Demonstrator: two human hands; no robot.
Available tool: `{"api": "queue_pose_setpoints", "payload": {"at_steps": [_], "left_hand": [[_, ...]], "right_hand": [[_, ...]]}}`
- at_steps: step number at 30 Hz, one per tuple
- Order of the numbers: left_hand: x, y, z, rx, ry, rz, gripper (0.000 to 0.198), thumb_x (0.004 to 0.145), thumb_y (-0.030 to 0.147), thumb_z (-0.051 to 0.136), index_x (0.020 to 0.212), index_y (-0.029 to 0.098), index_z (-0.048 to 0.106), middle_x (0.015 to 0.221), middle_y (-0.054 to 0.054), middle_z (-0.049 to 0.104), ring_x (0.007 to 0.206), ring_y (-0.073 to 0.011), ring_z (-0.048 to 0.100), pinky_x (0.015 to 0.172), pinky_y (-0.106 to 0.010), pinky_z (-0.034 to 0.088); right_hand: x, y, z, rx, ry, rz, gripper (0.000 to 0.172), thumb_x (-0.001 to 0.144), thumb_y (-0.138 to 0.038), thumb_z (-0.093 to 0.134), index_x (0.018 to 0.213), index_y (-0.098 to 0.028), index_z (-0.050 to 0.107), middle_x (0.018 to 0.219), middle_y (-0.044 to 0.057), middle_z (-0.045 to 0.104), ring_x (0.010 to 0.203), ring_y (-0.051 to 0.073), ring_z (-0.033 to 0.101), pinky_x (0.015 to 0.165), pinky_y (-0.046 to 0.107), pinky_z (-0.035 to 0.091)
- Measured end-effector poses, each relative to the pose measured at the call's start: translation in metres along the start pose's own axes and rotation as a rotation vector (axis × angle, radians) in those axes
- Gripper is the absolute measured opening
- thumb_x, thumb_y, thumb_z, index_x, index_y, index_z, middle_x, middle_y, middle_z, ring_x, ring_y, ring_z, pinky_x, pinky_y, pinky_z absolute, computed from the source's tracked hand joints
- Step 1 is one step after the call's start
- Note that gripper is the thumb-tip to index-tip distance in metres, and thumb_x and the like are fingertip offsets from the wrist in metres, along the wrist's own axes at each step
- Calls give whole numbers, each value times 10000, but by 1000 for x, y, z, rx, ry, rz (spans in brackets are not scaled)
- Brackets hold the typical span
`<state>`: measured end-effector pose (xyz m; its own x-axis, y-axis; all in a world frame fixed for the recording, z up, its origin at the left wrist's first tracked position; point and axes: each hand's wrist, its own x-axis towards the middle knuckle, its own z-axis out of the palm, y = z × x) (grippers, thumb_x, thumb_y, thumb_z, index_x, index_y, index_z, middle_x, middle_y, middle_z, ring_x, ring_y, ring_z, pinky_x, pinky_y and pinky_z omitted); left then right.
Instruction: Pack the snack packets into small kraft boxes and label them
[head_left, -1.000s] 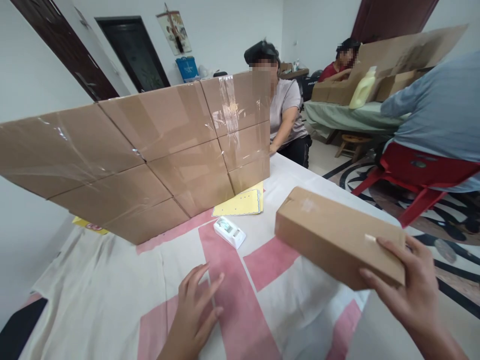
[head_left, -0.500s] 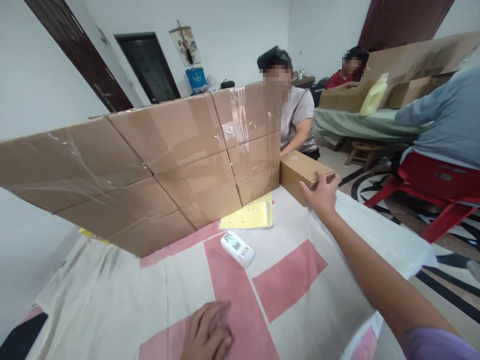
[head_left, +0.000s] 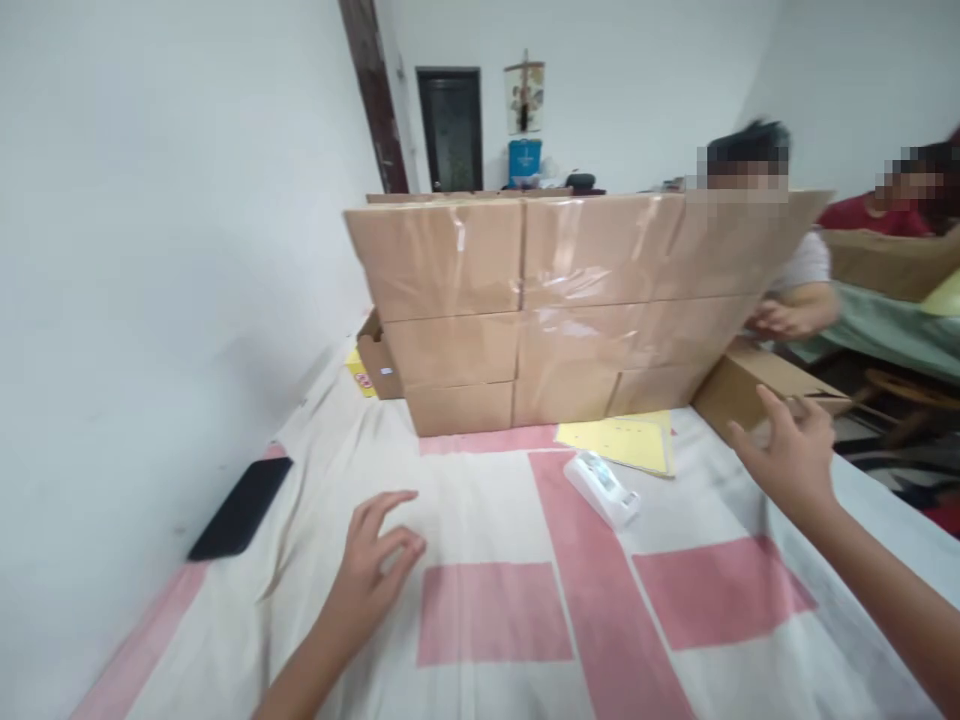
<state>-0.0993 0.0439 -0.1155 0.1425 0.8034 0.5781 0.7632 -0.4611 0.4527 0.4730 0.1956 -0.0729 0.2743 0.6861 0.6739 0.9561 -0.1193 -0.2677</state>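
My left hand (head_left: pixel 379 560) hovers over the cloth at the lower left with its fingers apart and nothing between them. At the right, my right hand (head_left: pixel 791 450) is spread in front of the near end of a small cardboard box (head_left: pixel 772 375); whether the fingertips touch it I cannot tell. Between the hands a white device with a small screen (head_left: pixel 602 488) lies on the pink and white tablecloth (head_left: pixel 495 610). Yellow sheets (head_left: pixel 622 440) lie behind the device, at the foot of a wall of taped cardboard boxes (head_left: pixel 570 300).
A black phone-like slab (head_left: pixel 240 508) lies at the left edge. An open brown box (head_left: pixel 381 360) and a yellow packet (head_left: pixel 360 375) stand behind the wall's left end. Across the table sits a person (head_left: pixel 806 290); another person in red (head_left: pixel 874 215) is further right.
The view has swung left, bringing the black slab into full sight. My left hand has risen and opened. My right hand has come off the top edge of the small box.
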Motion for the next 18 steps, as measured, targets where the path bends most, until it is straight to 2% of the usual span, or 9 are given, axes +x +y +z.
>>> {"api": "queue_pose_setpoints", "payload": {"at_steps": [2, 4, 6, 7, 10, 12, 14, 16, 18], "left_hand": [[11, -40, -19, -65, 81, -209, 277, 931, 334, 619, 684, 252, 716, 1284, -81, 679, 1220, -295, 548, 1101, -520, 439], [28, -82, -26, -181, 195, -456, 237, 841, 366, 691, 634, 251, 710, 1250, -75, 679, 1236, -314, 553, 1179, -547, 375], [54, -125, -23, -218, 302, -580, 142, 794, 367, 711, 733, 242, 737, 1246, -100, 649, 1274, -336, 549, 1193, -556, 370], [70, -146, -19, -245, 336, -621, 160, 775, 354, 728, 879, 236, 759, 1272, -113, 631, 1293, -340, 551, 1173, -545, 402], [131, -201, -2, -356, 425, -703, 583, 756, 338, 779, 1309, 216, 643, 1463, -160, 542, 1318, -348, 561, 1125, -510, 459], [174, -229, 10, -440, 486, -718, 644, 839, 380, 734, 1435, 228, 544, 1554, -163, 486, 1375, -325, 528, 1140, -472, 449], [210, -252, 22, -525, 540, -719, 585, 949, 466, 620, 1463, 211, 509, 1522, -167, 528, 1338, -294, 566, 1098, -470, 486], [233, -269, 35, -596, 575, -715, 529, 987, 521, 567, 1391, 180, 564, 1392, -151, 626, 1208, -264, 644, 1020, -479, 537], [242, -282, 50, -651, 596, -709, 487, 991, 545, 556, 1269, 152, 631, 1225, -121, 696, 1060, -230, 689, 938, -456, 571]], "right_hand": [[-3, -47, 7, 111, -96, -122, 490, 877, -359, 685, 1336, -187, 692, 1285, 284, 658, 1189, 405, 650, 929, 517, 505], [-8, -110, 14, 274, -311, -221, 313, 896, -377, 613, 1127, -214, 748, 1014, 180, 757, 878, 319, 731, 777, 449, 555], [-17, -185, 21, 443, -553, -358, 283, 919, -400, 559, 1015, -218, 753, 866, 101, 771, 744, 264, 726, 718, 405, 572], [-23, -225, 24, 535, -657, -451, 334, 924, -403, 545, 1100, -203, 747, 856, 91, 776, 718, 252, 721, 708, 397, 582], [-49, -350, 34, 776, -977, -634, 654, 921, -365, 571, 1553, -221, 481, 1153, 96, 782, 776, 220, 738, 755, 390, 615], [-64, -429, 46, 901, -1106, -603, 853, 916, -320, 576, 1679, -218, 208, 1497, 149, 597, 894, 217, 761, 880, 410, 616], [-69, -501, 64, 922, -1039, -507, 936, 894, -257, 578, 1693, -166, 100, 1671, 196, 351, 1230, 281, 681, 1011, 416, 572], [-64, -557, 84, 842, -880, -356, 941, 908, -214, 556, 1681, -81, 38, 1742, 226, 75, 1524, 310, 404, 1124, 391, 491], [-52, -596, 102, 700, -793, -249, 910, 922, -206, 556, 1680, -109, 62, 1749, 205, -19, 1533, 333, 382, 1139, 406, 477]]}}
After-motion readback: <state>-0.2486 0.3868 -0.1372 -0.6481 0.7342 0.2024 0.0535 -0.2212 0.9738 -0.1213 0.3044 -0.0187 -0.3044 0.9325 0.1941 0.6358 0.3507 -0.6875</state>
